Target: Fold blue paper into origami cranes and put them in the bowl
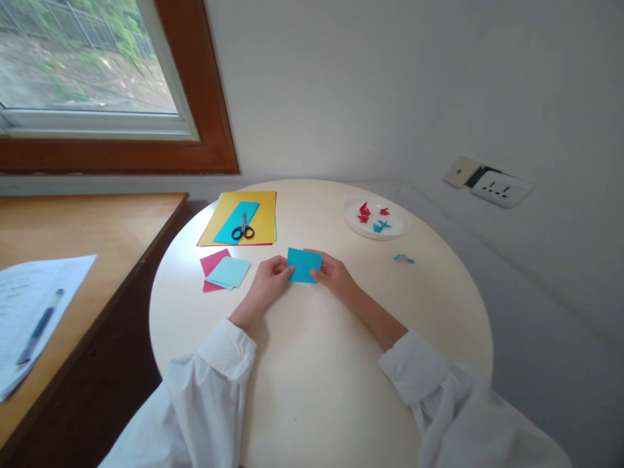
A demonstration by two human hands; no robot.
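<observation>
A small blue sheet of paper (304, 266) is held up between both hands, just over the round white table (312, 364). My left hand (271, 276) pinches its left edge, thumb in front. The right edge is gripped by my right hand (333, 270), with the thumb on the near face and fingers behind. To the left of my left hand lie small paper squares, a light blue one (233, 272) on top of dark pink ones (213, 261).
Black-handled scissors (243, 229) rest on a blue paper strip and yellow sheets (267, 218) at back left. A white plate (353, 224) holds several red and blue folded papers (381, 226). A blue paper scrap (403, 259) lies at right. On the wooden desk (112, 221) are papers and a pen (41, 327).
</observation>
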